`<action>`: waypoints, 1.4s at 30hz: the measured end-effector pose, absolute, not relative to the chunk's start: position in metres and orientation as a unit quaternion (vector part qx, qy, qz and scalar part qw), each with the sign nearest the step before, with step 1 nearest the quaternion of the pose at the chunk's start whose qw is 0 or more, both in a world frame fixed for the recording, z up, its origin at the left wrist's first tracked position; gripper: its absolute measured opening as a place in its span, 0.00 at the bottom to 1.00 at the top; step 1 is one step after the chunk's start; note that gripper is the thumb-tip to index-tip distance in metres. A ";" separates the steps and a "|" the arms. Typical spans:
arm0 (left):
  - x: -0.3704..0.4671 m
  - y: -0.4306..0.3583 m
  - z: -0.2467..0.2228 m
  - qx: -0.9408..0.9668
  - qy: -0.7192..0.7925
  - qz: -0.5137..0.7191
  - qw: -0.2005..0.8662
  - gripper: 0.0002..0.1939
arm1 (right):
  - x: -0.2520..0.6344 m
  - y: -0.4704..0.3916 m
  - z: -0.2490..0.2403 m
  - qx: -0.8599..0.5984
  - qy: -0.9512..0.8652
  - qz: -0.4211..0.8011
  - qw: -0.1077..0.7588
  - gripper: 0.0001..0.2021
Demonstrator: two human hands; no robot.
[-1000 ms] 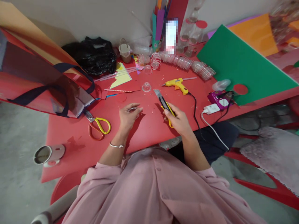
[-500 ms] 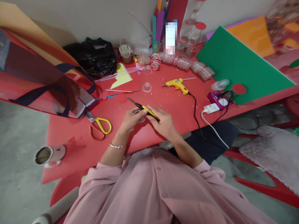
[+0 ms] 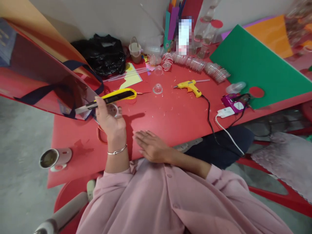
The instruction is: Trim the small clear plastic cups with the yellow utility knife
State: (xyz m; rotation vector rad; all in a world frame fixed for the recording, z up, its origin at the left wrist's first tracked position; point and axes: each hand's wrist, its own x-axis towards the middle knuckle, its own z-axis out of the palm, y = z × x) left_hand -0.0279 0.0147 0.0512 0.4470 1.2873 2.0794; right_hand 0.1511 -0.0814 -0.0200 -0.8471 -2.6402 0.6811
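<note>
Clock read from mid-table. Left hand (image 3: 110, 122) at 9 o'clock, grasping yellow-and-black cutter (image 3: 117, 96) under the thumb, blade aimed at 8-9; clear cup (image 3: 112, 110) also in its curled fingers, just below the cutter. Right hand (image 3: 154, 148) at 6, near the table (image 3: 168, 120) edge, grip released, fingers stretched out; touching or not, can't tell. Domed clear cup (image 3: 157, 88) at 12, standing alone. Glue gun (image 3: 191, 87) at 2.

Containers: mug (image 3: 64, 154) at 8, something murky brownish inside, can't tell what. Small handled bucket (image 3: 135, 50) between 11 and 12, contents unclear. Black plastic bag (image 3: 102, 57) at 10-11, contents hidden. Stacked clear cups (image 3: 198, 63) at 1, nested in a row. Holder (image 3: 167, 44) at 12, coloured sheets upright in it.
</note>
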 end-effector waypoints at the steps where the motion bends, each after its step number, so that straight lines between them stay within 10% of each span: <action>1: -0.033 0.013 0.053 0.185 0.493 0.795 0.300 0.19 | 0.135 -0.076 -0.024 -0.265 -0.927 0.231 0.130 0.31; 13: -0.034 0.014 0.051 0.182 0.497 0.776 0.342 0.18 | 0.072 -0.004 -0.033 -0.320 -0.925 0.134 0.154 0.31; 26: -0.019 0.017 0.043 0.243 0.532 0.732 0.349 0.14 | 0.233 0.052 -0.033 -0.571 -0.807 0.084 0.127 0.38; 36: -0.015 0.020 0.039 0.236 0.537 0.732 0.347 0.15 | 0.113 0.007 -0.041 -0.393 -0.900 0.128 0.138 0.35; 42: -0.019 0.022 0.032 0.241 0.529 0.732 0.357 0.17 | 0.196 0.055 -0.047 -0.503 -0.847 0.130 0.116 0.38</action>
